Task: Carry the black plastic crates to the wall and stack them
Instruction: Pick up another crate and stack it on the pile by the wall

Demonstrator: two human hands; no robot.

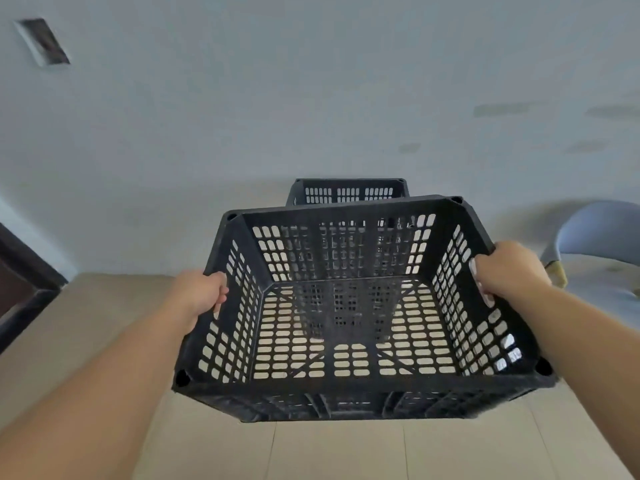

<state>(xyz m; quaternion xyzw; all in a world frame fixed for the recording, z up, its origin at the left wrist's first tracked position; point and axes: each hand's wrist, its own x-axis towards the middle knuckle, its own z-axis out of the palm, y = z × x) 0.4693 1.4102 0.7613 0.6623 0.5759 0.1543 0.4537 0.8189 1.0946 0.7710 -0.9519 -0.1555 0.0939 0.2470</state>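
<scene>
I hold an empty black plastic crate with slotted walls in mid-air in front of me, above the tiled floor. My left hand grips its left side handle and my right hand grips its right side handle. Beyond it, against the pale wall, a second black crate stands on the floor; only its upper rim and back wall show over the held crate's far edge.
Beige floor tiles run up to the wall. A pale grey chair stands at the right. A dark door frame is at the left edge, and a small wall plate sits high on the left.
</scene>
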